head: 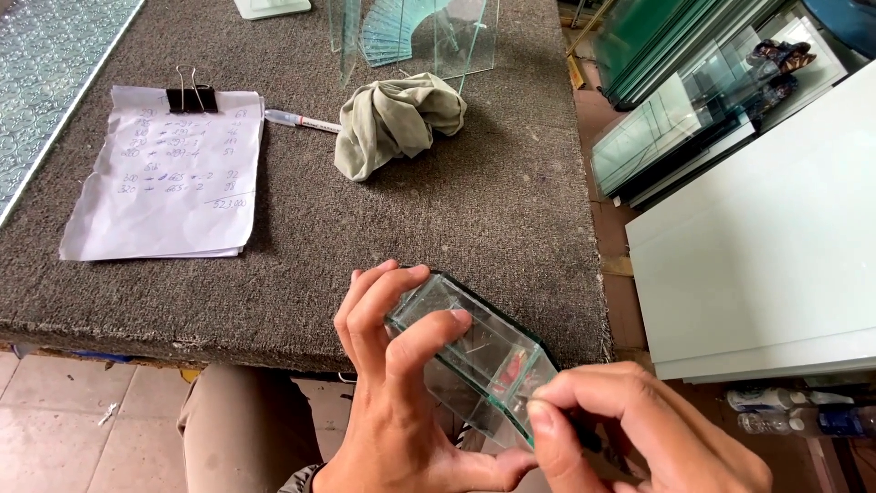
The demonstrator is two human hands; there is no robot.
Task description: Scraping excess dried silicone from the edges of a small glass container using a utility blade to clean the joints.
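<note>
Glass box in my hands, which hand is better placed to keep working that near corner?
Right. The right hand pinches a thin tool at the glass box corner; the left hand grips its side.

Your left hand (401,402) grips a small box (474,356) of clear glass, smooth and glossy with greenish cut edges, while your right hand (639,434) pinches at its corner. The table (493,210) under it wears rough, matt grey carpet-like fabric. You have creased white paper sheets (164,178) under a black metal binder clip (192,98), a crumpled soft olive cloth (397,119), and shiny glass panes (693,128) stacked at right beside a smooth white board (766,246)
</note>
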